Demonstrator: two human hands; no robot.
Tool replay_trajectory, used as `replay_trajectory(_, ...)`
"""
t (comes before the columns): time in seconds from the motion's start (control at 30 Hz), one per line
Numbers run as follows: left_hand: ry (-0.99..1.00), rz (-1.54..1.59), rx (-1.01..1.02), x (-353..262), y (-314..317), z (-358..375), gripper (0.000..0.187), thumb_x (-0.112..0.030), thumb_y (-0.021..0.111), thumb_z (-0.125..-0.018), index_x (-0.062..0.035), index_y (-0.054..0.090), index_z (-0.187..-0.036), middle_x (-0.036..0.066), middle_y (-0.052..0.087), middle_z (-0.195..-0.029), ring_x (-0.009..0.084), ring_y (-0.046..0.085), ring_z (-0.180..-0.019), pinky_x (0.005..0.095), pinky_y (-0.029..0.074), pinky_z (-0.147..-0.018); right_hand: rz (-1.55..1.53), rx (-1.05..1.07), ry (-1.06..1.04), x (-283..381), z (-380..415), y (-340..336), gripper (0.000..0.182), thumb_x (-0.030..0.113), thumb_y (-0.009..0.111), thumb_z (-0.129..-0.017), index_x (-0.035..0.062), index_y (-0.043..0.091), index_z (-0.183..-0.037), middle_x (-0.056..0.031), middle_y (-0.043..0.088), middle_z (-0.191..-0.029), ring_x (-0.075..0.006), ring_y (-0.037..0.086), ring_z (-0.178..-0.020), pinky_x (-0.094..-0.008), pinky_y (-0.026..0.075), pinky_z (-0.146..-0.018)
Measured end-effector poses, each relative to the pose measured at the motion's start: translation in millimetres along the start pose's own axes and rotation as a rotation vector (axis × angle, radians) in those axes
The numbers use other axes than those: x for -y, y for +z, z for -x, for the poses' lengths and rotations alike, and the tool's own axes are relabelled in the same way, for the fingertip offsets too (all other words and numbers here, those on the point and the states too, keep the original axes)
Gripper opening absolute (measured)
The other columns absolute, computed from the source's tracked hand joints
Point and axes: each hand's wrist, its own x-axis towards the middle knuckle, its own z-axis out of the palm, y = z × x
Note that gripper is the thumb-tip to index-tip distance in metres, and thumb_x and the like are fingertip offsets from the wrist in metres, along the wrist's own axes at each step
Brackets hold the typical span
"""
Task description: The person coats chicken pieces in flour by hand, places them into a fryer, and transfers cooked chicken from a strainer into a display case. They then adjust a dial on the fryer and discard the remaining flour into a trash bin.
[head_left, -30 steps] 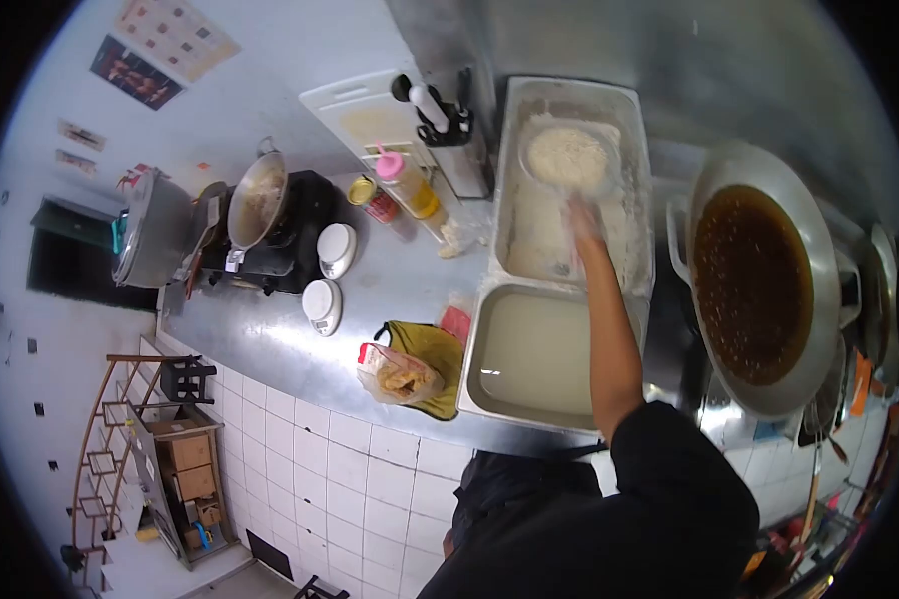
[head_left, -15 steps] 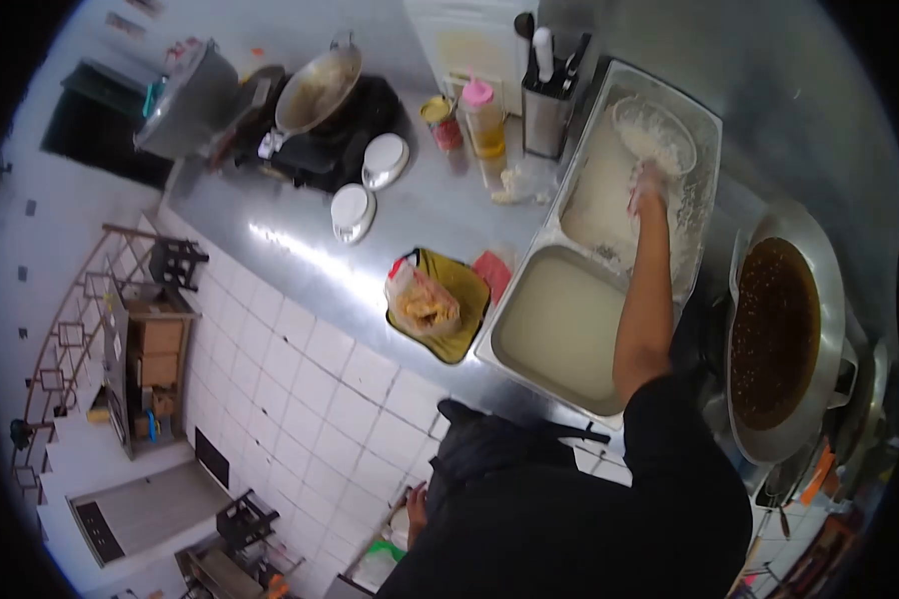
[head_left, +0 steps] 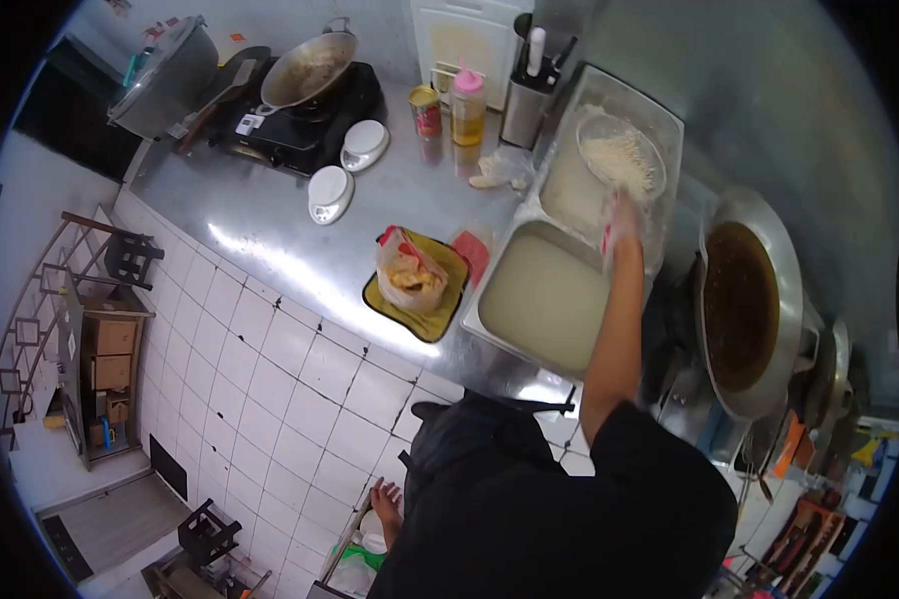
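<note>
My right hand (head_left: 624, 218), in what looks like a thin clear plastic glove, is closed at the near end of a round strainer (head_left: 652, 165). Pale, flour-coated pieces (head_left: 617, 155) lie inside the strainer. It is over a metal pan of white flour (head_left: 566, 190). Just nearer to me, a second pan holds a cloudy, pale liquid (head_left: 539, 290). Down by my side, my left hand (head_left: 387, 502) hangs with its fingers apart and nothing in them. Near it are white containers and a green bag (head_left: 360, 555).
A large wok of brown oil (head_left: 741, 304) stands right of the pans. On the steel counter are a bag of food (head_left: 410, 275) on a yellow-green tray (head_left: 440, 317), two white scales (head_left: 330, 192), an oil bottle (head_left: 466, 110), a can (head_left: 426, 110) and a knife holder (head_left: 525, 112).
My right hand has drawn back toward me, and the strainer now holds visible coated pieces. The fingers of my left hand show more fully. The whole view has shifted slightly.
</note>
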Motion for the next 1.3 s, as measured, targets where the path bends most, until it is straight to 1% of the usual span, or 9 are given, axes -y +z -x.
replay_trajectory(0.27,0.036,-0.034,0.127,6,-17,-14,0.036,-0.025,0.044,-0.095,-0.0172,0.049,-0.129,0.01,0.061,-0.109,0.0198,0.059,-0.096,0.0339,0.048,-0.078,0.072,0.034,-0.039,-35,10,-20,0.046,0.058,0.03,-0.094,0.0207,0.051,-0.076,0.0,0.04,-0.052,-0.0126,0.032,-0.041,-0.0339,0.027,-0.037)
replay_trajectory(0.5,-0.012,-0.018,0.332,95,-65,-82,0.04,-0.023,0.048,-0.095,-0.0089,0.048,-0.132,0.011,0.06,-0.11,0.02,0.058,-0.097,0.0319,0.049,-0.079,0.069,-0.145,0.041,5,50,13,0.039,0.043,0.039,-0.098,0.0195,0.047,-0.069,0.0045,0.032,-0.048,-0.0082,0.03,-0.037,-0.0251,0.02,-0.034)
replay_trajectory(0.63,0.08,0.332,0.015,95,-71,-78,0.04,-0.025,0.047,-0.095,-0.0093,0.049,-0.132,0.01,0.054,-0.121,0.0208,0.057,-0.105,0.0323,0.049,-0.081,-0.122,-0.007,-0.061,-22,20,-4,0.042,0.052,0.036,-0.095,0.0194,0.048,-0.071,0.0023,0.034,-0.05,-0.0145,0.033,-0.038,-0.0316,0.025,-0.035)
replay_trajectory(0.7,0.086,0.274,0.03,90,-71,-55,0.044,-0.031,0.049,-0.094,-0.0081,0.048,-0.132,0.012,0.048,-0.129,0.0235,0.056,-0.11,0.0346,0.049,-0.085,0.144,-0.124,-0.016,10,22,16,0.041,0.051,0.04,-0.095,0.0185,0.049,-0.073,0.0025,0.035,-0.05,-0.0141,0.033,-0.038,-0.0315,0.025,-0.035)
replay_trajectory(0.73,0.163,0.017,0.141,85,-79,-47,0.047,-0.033,0.051,-0.094,-0.0073,0.047,-0.132,0.013,0.047,-0.13,0.0247,0.056,-0.11,0.0351,0.05,-0.086,-0.207,0.193,0.058,-21,-35,-8,0.034,0.045,0.048,-0.094,0.0193,0.048,-0.071,0.005,0.038,-0.048,-0.0117,0.033,-0.034,-0.0274,0.022,-0.031)
replay_trajectory(0.8,0.507,-0.386,0.269,88,-78,-60,0.049,-0.035,0.054,-0.093,-0.0064,0.047,-0.132,0.014,0.048,-0.129,0.0266,0.057,-0.108,0.0342,0.051,-0.083,-0.223,0.15,0.027,-43,-17,-24,0.037,0.047,0.043,-0.094,0.0189,0.048,-0.07,0.0037,0.037,-0.05,-0.0121,0.033,-0.036,-0.0296,0.024,-0.033)
replay_trajectory(0.93,0.14,-0.101,0.152,55,-66,-47,0.047,-0.034,0.053,-0.093,-0.0063,0.047,-0.131,0.014,0.049,-0.127,0.0263,0.057,-0.107,0.034,0.051,-0.083,0.0,-0.108,0.015,-11,35,-1,0.041,0.047,0.039,-0.096,0.0185,0.048,-0.068,0.0036,0.037,-0.052,-0.0115,0.033,-0.038,-0.0293,0.024,-0.034)
replay_trajectory(1.0,0.116,-0.121,0.162,46,-53,-40,0.047,-0.033,0.053,-0.093,-0.0063,0.048,-0.131,0.014,0.049,-0.127,0.0261,0.057,-0.107,0.0339,0.051,-0.083,-0.101,0.202,0.095,-55,-107,-29,0.035,0.042,0.05,-0.095,0.0162,0.046,-0.071,0.0037,0.039,-0.051,-0.0107,0.034,-0.035,-0.025,0.024,-0.032)
replay_trajectory(1.3,0.116,-0.171,0.215,5,6,-49,0.045,-0.031,0.053,-0.094,-0.0061,0.048,-0.13,0.015,0.052,-0.123,0.0255,0.058,-0.105,0.0335,0.051,-0.082,-0.15,-0.077,-0.041,-17,-14,-14,0.038,0.048,0.048,-0.095,0.017,0.044,-0.073,0.0052,0.034,-0.05,-0.0084,0.03,-0.037,-0.025,0.022,-0.034)
